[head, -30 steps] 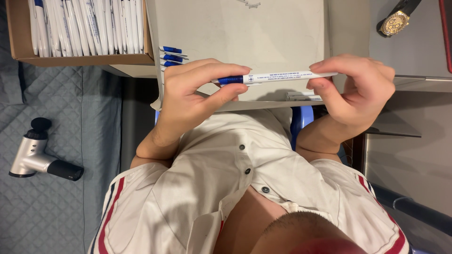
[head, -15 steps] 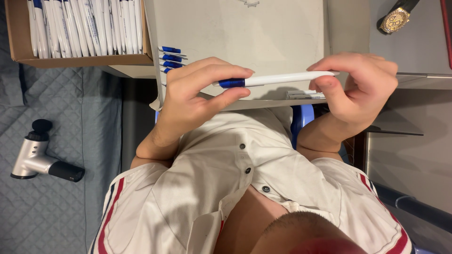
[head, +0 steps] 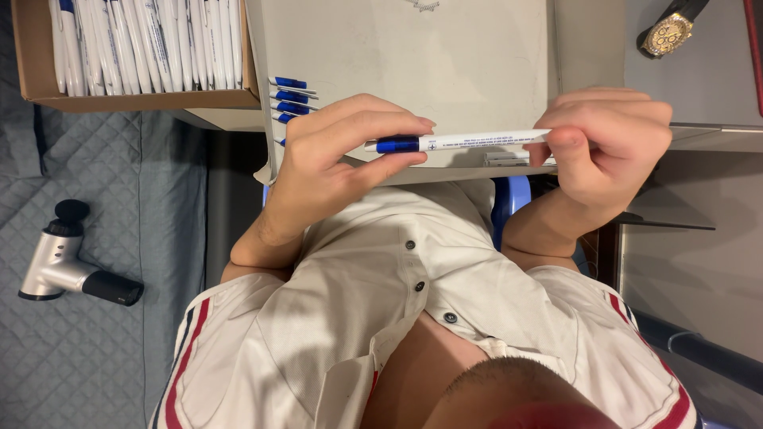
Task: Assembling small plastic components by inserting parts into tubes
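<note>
A grey quilted blanket (head: 95,238) covers the area at the left of the head view, and on it lies a silver and black massage gun (head: 67,266). Above it stands a brown cardboard box (head: 32,56) packed with upright white and blue pens. A pale grey worktop (head: 413,71) fills the middle of the view, with a short row of blue-tipped pens (head: 290,97) lying at its near left edge, and a gold wristwatch (head: 668,32) rests on the darker surface at the far right. The person wears a white buttoned shirt (head: 397,318) with red and blue stripes on the sleeves. Both hands are raised just over the worktop's near edge, holding one white pen (head: 465,141) level between them. One hand (head: 334,163), on the picture's left, grasps the pen's blue end between thumb and curled fingers; the other hand (head: 608,143), on the picture's right, pinches the white end with its fingertips, so the barrel spans the gap between the two hands
</note>
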